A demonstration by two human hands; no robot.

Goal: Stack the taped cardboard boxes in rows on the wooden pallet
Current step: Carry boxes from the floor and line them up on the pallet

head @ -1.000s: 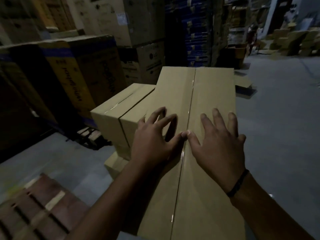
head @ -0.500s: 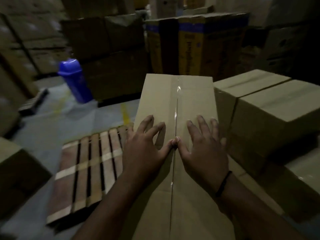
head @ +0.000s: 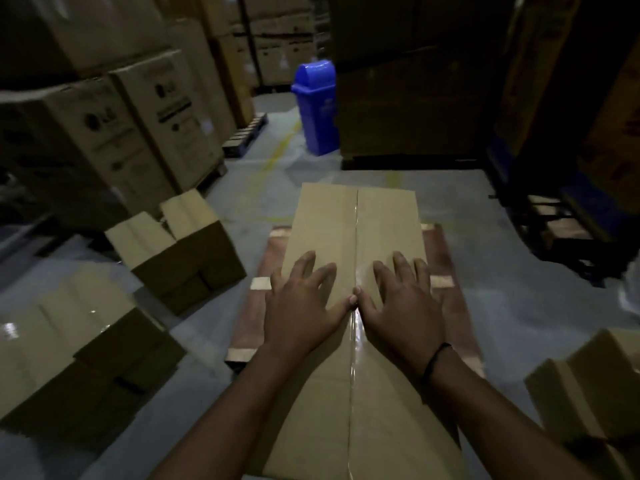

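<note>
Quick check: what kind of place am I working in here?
Most likely a warehouse: tall stacks of printed cartons, a wooden pallet on the concrete floor, and a blue bin in the aisle.

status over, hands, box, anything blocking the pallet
Left hand, right hand flat and open on taped box top. Box over wooden pallet, set down or not unclear. Loose boxes on floor left, off the pallet.
</note>
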